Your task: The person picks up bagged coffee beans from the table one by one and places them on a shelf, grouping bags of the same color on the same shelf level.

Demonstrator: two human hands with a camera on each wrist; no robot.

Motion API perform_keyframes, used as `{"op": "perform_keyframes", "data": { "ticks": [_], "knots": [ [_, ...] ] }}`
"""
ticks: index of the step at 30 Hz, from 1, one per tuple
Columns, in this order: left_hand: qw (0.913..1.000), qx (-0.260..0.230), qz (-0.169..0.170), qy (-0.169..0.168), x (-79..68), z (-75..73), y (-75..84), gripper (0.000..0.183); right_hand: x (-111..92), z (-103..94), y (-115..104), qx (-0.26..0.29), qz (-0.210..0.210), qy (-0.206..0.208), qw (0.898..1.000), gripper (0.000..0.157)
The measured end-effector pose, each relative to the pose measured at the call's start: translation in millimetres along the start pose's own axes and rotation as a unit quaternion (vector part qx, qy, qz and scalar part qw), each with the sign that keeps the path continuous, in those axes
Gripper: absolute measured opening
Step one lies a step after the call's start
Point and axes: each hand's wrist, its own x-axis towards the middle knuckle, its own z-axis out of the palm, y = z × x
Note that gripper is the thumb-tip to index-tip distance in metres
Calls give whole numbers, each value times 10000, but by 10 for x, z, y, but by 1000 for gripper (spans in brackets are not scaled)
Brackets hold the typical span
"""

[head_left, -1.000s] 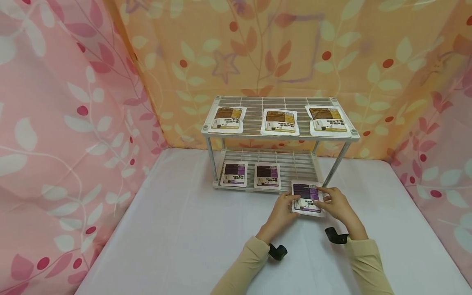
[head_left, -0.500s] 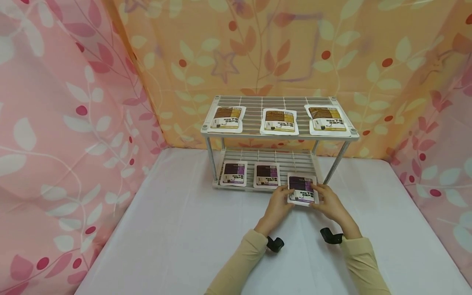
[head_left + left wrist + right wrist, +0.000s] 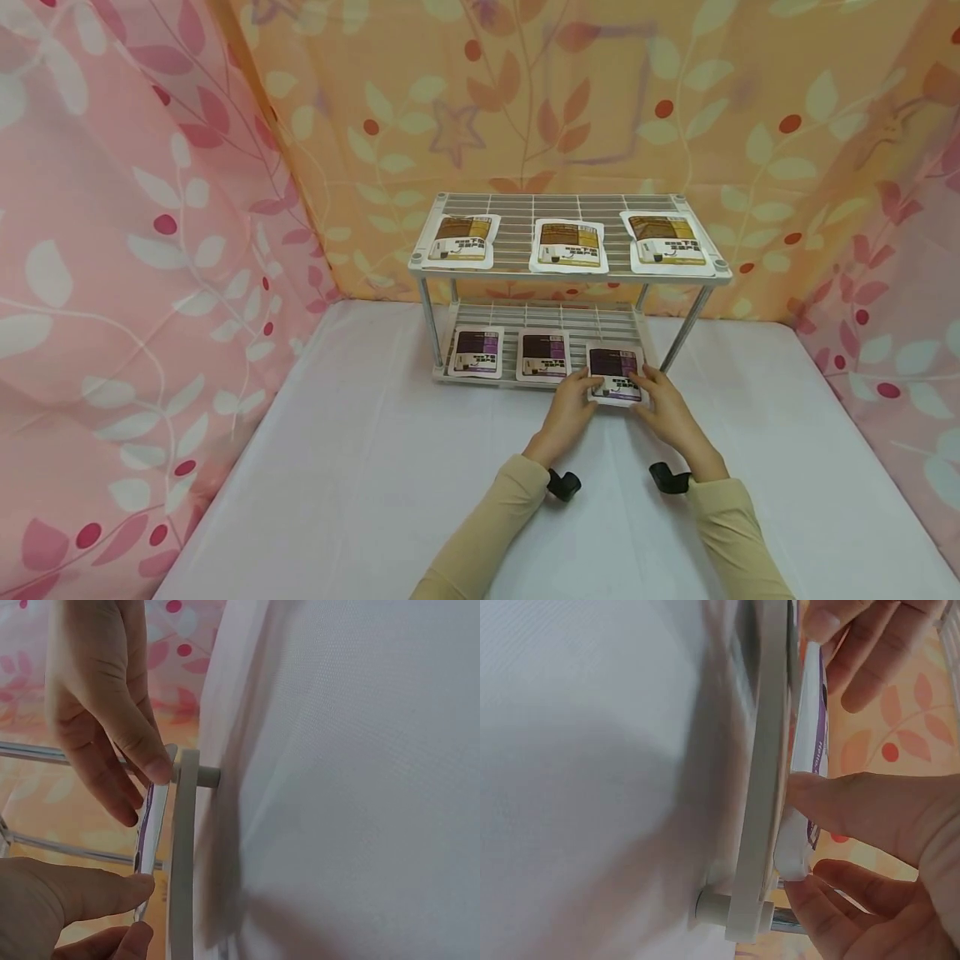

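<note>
A white pouch with a purple and black label (image 3: 615,364) lies at the right front of the rack's lower shelf (image 3: 510,384). My left hand (image 3: 564,417) pinches its left edge between thumb and fingers. On the opposite edge, my right hand (image 3: 673,419) grips it the same way. Seen from the right wrist, the pouch (image 3: 810,742) is side-on, close to the rack's white front bar (image 3: 761,765). Whether its underside fully touches the wires cannot be told. Two matching purple pouches, one at left (image 3: 476,352) and one in the middle (image 3: 543,356), lie flat beside it.
Three brown-and-yellow labelled pouches, left (image 3: 461,242), middle (image 3: 568,247) and right (image 3: 667,243), lie on the upper shelf (image 3: 517,212). A metal post (image 3: 686,329) stands just right of my right hand. White cloth (image 3: 360,467) covers the table; patterned curtains (image 3: 450,100) surround it.
Both hands have carried the purple pouch away from me and slightly left, from the rack's front edge onto the lower shelf, in line with the other two. The other pouches have stayed put.
</note>
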Motion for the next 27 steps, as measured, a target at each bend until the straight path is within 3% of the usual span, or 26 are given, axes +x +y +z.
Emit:
{"op": "perform_keyframes", "data": {
  "ticks": [16, 21, 27],
  "knots": [
    [9981, 371, -26, -497, 191, 99, -1, 43, 158, 136, 88, -327, 87, -5, 9994, 49],
    [9984, 220, 48, -510, 253, 107, -6, 42, 214, 197, 95, -351, 29, 109, 9993, 50],
    [9979, 32, -159, -631, 306, 111, -3, 48, 255, 242, 113, -395, 30, 191, 9990, 51]
  ]
}}
